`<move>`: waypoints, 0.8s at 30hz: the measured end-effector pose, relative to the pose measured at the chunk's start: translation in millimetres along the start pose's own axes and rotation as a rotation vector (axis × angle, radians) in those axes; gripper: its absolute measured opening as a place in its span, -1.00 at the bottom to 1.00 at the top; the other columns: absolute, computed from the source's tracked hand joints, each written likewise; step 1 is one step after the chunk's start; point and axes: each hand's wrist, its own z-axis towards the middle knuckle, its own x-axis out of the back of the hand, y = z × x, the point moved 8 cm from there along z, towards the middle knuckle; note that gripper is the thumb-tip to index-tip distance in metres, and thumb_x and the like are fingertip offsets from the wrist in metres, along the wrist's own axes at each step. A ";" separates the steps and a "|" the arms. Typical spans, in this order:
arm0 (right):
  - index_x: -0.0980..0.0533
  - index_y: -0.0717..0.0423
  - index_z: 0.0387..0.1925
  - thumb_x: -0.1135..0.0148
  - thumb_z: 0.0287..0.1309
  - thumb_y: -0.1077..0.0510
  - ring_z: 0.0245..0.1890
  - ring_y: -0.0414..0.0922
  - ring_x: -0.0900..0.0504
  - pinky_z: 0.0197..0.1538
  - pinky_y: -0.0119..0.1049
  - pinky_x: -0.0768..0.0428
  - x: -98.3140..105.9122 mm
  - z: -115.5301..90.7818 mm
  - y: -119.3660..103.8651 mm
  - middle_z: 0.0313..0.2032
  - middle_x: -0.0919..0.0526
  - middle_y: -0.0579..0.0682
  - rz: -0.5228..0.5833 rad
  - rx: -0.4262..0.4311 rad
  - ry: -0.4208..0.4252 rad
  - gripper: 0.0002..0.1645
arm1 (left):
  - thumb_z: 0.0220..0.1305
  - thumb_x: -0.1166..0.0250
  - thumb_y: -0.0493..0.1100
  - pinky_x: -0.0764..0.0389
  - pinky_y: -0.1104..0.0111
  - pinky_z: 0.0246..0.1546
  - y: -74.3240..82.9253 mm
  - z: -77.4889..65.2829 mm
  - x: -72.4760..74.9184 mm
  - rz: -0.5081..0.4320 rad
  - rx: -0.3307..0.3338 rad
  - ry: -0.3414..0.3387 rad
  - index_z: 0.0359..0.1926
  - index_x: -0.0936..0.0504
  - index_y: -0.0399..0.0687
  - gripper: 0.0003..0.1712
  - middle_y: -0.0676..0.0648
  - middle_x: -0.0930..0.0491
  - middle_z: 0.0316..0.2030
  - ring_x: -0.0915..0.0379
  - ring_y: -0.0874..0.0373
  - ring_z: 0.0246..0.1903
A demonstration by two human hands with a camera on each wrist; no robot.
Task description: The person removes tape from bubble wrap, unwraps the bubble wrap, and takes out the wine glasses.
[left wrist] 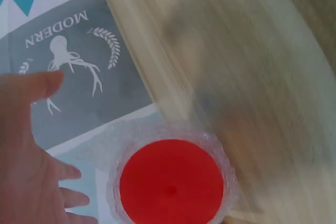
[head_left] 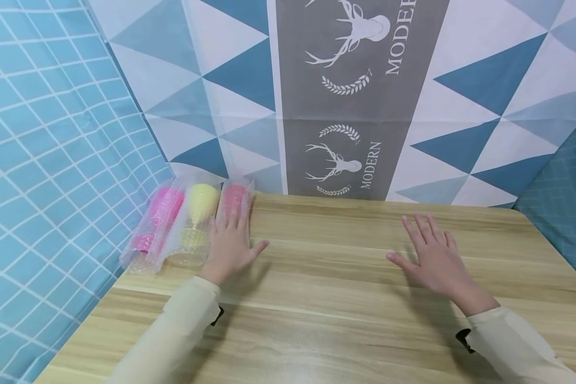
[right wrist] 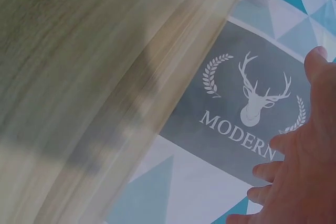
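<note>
Three bubble-wrapped goblet-shaped things stand side by side at the table's back left: a pink one (head_left: 167, 205), a yellow one (head_left: 204, 200) and a red one (head_left: 236, 196). My left hand (head_left: 229, 246) is in front of the red one and partly covers it in the head view. Its fingers are spread and grip nothing. In the left wrist view, the red round end (left wrist: 170, 179) shows inside clear wrap, beside the left hand (left wrist: 29, 171). Over the right part of the table, my right hand (head_left: 434, 261) has its fingers spread and holds nothing.
A wood-grain table (head_left: 317, 298) runs back to a cloth (head_left: 336, 101) with triangles, deer heads and the word MODERN. Blue gridded cloth (head_left: 53, 149) hangs along the left, and darker teal cloth (head_left: 566, 197) at the right. The table's right corner is cut at an angle.
</note>
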 end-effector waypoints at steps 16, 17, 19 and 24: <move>-0.03 0.21 0.50 -0.01 0.24 -0.44 0.48 0.40 0.04 0.35 0.50 -0.02 12.2 4.5 4.7 0.49 0.00 0.39 -0.035 0.005 -0.049 0.10 | 0.45 0.02 -0.01 -0.47 -0.12 0.13 -45.3 16.4 5.9 -0.182 0.285 -0.047 0.32 -0.14 -0.46 -0.33 -0.45 -0.37 0.12 -0.38 -0.32 0.08; -0.04 0.21 0.49 -0.01 0.24 -0.45 0.48 0.40 0.03 0.35 0.50 -0.04 13.0 5.3 4.6 0.49 0.00 0.39 -0.037 0.007 -0.053 0.09 | 0.46 0.04 -0.04 -0.50 -0.10 0.09 -47.0 17.0 5.1 -0.194 0.293 -0.062 0.28 -0.17 -0.47 -0.38 -0.44 -0.39 0.07 -0.41 -0.30 0.02; -0.07 0.23 0.48 -0.02 0.24 -0.44 0.47 0.40 0.01 0.35 0.49 -0.07 15.2 7.0 3.8 0.48 -0.02 0.39 -0.044 0.016 -0.058 0.09 | 0.45 0.05 -0.10 -0.56 -0.03 -0.02 -50.3 18.3 3.2 -0.221 0.310 -0.093 0.19 -0.22 -0.49 -0.48 -0.42 -0.41 -0.01 -0.42 -0.23 -0.08; -0.15 0.33 0.42 -0.12 0.21 -0.40 0.42 0.43 -0.09 0.35 0.41 -0.21 22.9 11.3 0.7 0.44 -0.11 0.44 -0.065 0.050 -0.065 0.08 | 0.45 0.09 -0.16 -0.58 -0.01 -0.01 -57.3 21.3 -2.5 -0.271 0.349 -0.150 0.17 -0.20 -0.54 -0.51 -0.45 -0.42 -0.02 -0.44 -0.23 -0.10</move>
